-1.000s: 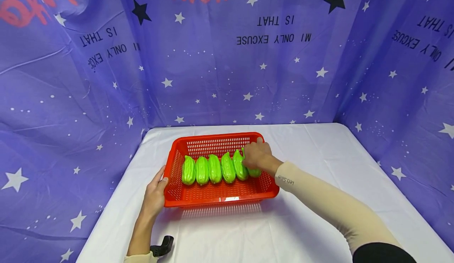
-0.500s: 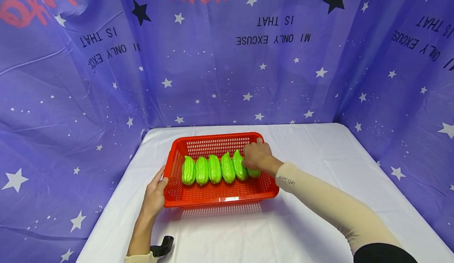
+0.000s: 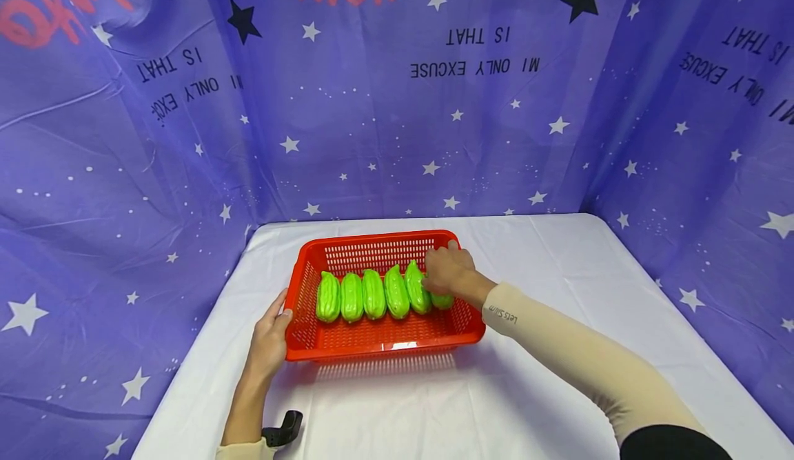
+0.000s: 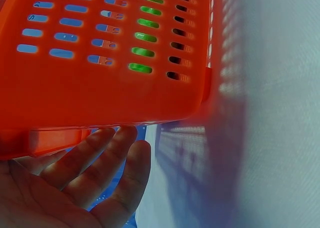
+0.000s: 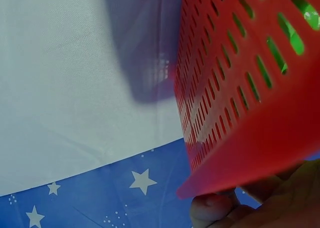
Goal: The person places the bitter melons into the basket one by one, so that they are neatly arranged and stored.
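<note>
A red perforated plastic basket [image 3: 397, 350] sits mid-table in the head view. Several shiny, ridged green vegetables shaped like bitter gourds [image 3: 374, 294] lie side by side in a row inside it. My left hand [image 3: 268, 343] grips the basket's left rim, thumb on top; in the left wrist view its fingers [image 4: 95, 170] reach under that rim. At the right end, my right hand [image 3: 449, 270] holds the other rim and partly covers the rightmost gourd [image 3: 442, 302]. The right wrist view shows a fingertip [image 5: 212, 207] beneath the rim.
A white cloth [image 3: 527, 377] covers the table, with the basket's shadow on it. Purple star-printed curtains [image 3: 384, 101] stand behind and on both sides. A black wrist device [image 3: 284, 429] is on the left wrist.
The head view has shifted very slightly. Both hands keep their places on the basket, and the gourds stay in their row.
</note>
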